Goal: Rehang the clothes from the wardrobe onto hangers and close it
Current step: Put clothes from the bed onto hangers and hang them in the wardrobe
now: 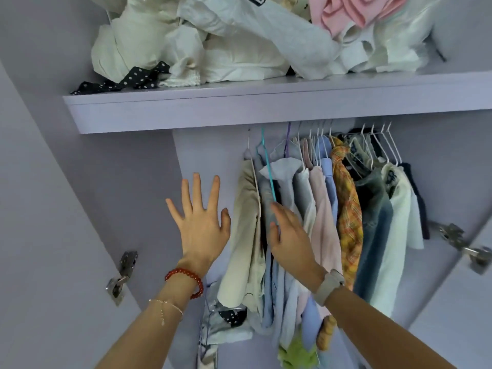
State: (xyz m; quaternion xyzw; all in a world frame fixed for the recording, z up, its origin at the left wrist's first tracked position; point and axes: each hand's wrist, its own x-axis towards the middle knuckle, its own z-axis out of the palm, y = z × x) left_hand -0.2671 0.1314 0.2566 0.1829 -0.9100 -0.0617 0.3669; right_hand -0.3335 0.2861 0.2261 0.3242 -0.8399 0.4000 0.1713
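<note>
Lilac shelf [266,102] — heaped white clothes [226,43], pink garment [346,12], polka-dot fabric [127,81].

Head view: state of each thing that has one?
Lilac wardrobe: doors open.
Left hand: open, fingers spread, holding nothing.
Right hand: open, fingers against the hanging shirts.
Teal hanger: on the rail.
White clothes pile: unhung, on the shelf.

Bare forearms: red bead bracelet [186,278] and thin chain [166,307] left, pale grey watch [328,286] right.
</note>
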